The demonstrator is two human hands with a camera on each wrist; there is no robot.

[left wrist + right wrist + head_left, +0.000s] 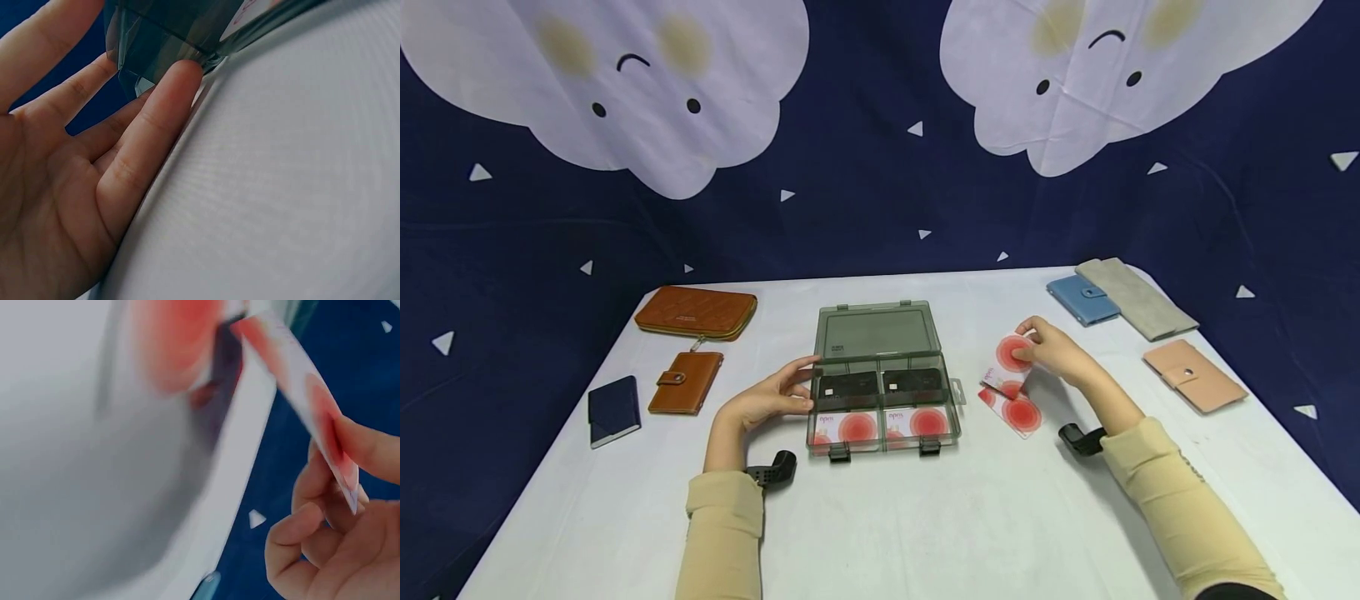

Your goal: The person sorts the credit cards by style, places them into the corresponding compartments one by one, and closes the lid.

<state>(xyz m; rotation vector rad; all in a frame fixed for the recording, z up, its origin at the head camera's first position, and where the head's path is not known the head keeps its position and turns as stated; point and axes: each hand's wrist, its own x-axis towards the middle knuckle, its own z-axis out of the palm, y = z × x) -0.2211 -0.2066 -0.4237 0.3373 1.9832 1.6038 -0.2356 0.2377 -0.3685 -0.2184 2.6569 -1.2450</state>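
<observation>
Card (1013,353) in right grip (1051,350) — raised.

- A staged recording set-up rather than a lived-in room: a white-covered table (880,533) stands alone.
- A navy backdrop (865,192) printed with cloud faces hangs behind.
- Wallets (696,312) lie spaced along both sides.

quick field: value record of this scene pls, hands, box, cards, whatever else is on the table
left hand: left hand open, straight fingers touching the left side of the box
right hand: right hand pinches a red-and-white card, lifted off the table
box: smoky clear box, lid open, black cards in the rear compartments, red-and-white ones in the front
loose cards: small pile right of the box
left of table: orange zip wallet, brown snap wallet, navy wallet
right of table: blue wallet, grey wallet, pink wallet
surface: white table
</observation>
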